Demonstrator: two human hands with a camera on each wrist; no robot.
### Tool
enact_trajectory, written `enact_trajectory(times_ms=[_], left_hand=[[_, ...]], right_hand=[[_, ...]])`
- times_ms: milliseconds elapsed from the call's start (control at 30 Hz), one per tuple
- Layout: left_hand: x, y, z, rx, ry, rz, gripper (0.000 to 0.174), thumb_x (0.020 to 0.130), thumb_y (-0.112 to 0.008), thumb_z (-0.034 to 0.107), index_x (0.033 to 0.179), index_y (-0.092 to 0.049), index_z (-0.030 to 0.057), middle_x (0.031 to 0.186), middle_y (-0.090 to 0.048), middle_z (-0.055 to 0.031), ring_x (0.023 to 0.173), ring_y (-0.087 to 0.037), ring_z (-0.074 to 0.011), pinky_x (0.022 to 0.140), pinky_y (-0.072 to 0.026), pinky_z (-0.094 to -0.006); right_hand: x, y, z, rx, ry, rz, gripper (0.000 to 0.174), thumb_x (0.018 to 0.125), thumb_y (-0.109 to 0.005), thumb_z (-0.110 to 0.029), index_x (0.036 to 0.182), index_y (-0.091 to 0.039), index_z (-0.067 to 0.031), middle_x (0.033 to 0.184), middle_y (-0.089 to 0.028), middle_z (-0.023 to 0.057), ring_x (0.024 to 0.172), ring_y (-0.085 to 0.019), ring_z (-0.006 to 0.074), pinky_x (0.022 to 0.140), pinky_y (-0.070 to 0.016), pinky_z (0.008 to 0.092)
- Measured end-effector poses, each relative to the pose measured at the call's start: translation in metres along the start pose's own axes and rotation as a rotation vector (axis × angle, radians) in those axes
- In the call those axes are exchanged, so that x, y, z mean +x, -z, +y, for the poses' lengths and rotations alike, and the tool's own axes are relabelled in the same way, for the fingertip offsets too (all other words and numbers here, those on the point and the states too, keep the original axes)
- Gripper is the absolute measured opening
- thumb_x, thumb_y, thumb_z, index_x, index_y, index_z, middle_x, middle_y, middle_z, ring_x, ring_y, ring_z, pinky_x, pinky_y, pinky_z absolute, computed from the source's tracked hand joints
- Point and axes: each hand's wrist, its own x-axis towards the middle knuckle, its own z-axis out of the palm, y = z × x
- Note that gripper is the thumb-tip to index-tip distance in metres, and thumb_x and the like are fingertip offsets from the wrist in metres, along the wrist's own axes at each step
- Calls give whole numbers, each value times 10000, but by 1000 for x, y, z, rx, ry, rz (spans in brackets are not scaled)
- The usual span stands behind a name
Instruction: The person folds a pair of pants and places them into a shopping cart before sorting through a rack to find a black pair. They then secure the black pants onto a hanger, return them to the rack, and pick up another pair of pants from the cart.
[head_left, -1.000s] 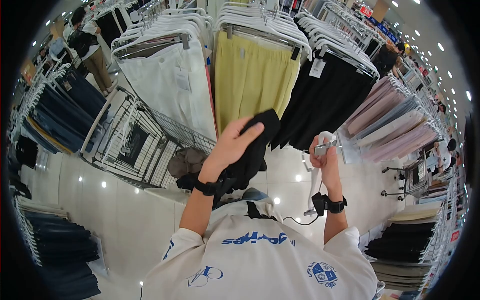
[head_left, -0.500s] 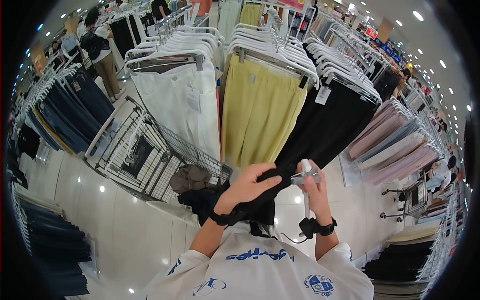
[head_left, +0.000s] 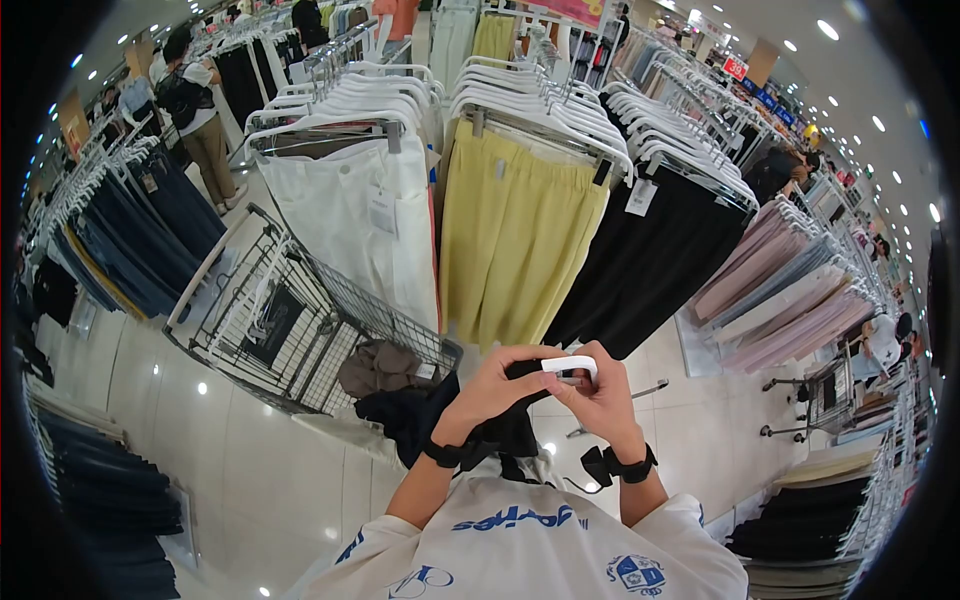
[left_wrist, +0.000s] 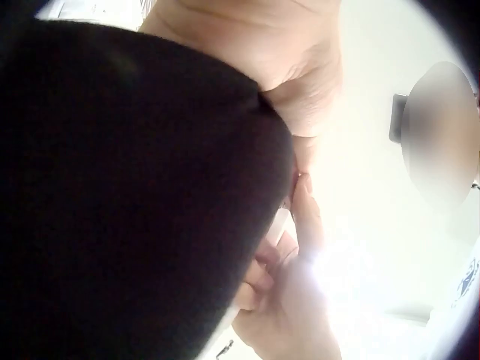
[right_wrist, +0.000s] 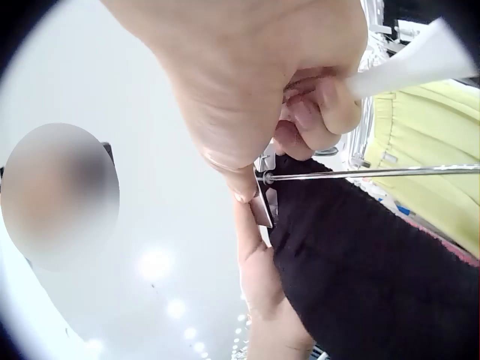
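In the head view my left hand [head_left: 488, 388] and right hand [head_left: 607, 400] meet in front of my chest. The left one grips a gathered edge of a black garment [right_wrist: 352, 255], which hangs below it and fills much of the left wrist view. My right hand holds a white clip hanger [head_left: 572, 366], fingers curled round its white arm [right_wrist: 412, 64]. In the right wrist view the hanger's metal bar [right_wrist: 375, 174] runs across the black cloth. My right thumb is at a metal clip [right_wrist: 262, 208] right at the cloth's edge, where the left fingers also are.
A shopping cart [head_left: 300, 330] holding brown [head_left: 375, 370] and dark clothes stands on the left. Ahead hang white trousers [head_left: 350, 230], yellow trousers [head_left: 520, 230] and black trousers [head_left: 650, 270] on racks. More racks line both sides, and a person [head_left: 195, 120] stands at the far left.
My right hand has come left with the hanger to meet the left hand at the black garment's edge. The left hand first lowered the garment. The hanger's bar now lies along the cloth.
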Motion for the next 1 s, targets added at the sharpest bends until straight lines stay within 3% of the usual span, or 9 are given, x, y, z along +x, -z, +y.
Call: enact_trajectory(times_ms=[100, 233, 400, 567, 667, 1000], left_hand=[[0, 4, 2, -19, 11, -5, 306, 897, -710, 132, 1153, -689, -36, 1058, -725, -71, 1000, -635, -123, 934, -478, -276], [-2, 7, 1, 21, -11, 24, 324, 886, -726, 126, 1170, -681, -24, 1050, -717, -56, 999, -633, -116, 919, -485, -272], [-3, 1, 16, 27, -21, 104, 360, 865, -752, 123, 1187, -670, -15, 1028, -702, -38, 973, -627, -96, 879, -488, -242], [-4, 15, 8, 60, 240, 70, 341, 817, -802, 118, 1113, -712, -25, 940, -708, -21, 868, -620, -78, 820, -477, -216], [-3, 15, 1, 106, 145, 125, 325, 813, -836, 196, 1027, -738, -28, 836, -683, 16, 801, -586, -54, 742, -454, -210], [-5, 15, 0, -39, 139, 188, 205, 861, -789, 140, 956, -749, -38, 844, -723, -15, 794, -597, -54, 747, -471, -221]], right_hand=[[-2, -1, 6, 93, 88, 21, 319, 887, -752, -235, 1016, -547, -27, 613, -446, -3, 542, -381, 81, 520, -313, 259], [-1, -7, -3, 180, 58, 68, 295, 899, -729, -223, 1018, -540, -30, 630, -440, 0, 540, -375, 90, 514, -310, 264], [-1, 1, 13, 186, 93, 35, 282, 854, -786, -183, 913, -546, -47, 671, -471, -12, 564, -375, 67, 519, -296, 247], [0, 4, 24, 280, 117, 93, 302, 812, -829, -154, 878, -547, -66, 685, -472, -39, 582, -360, 49, 520, -283, 233], [0, 6, 28, 363, 112, 121, 275, 833, -807, -111, 867, -538, -71, 685, -473, -47, 600, -374, 37, 528, -297, 219], [-10, 8, 34, 414, 142, 197, 279, 861, -794, -124, 847, -521, -69, 679, -493, -35, 596, -412, 32, 521, -320, 210]])
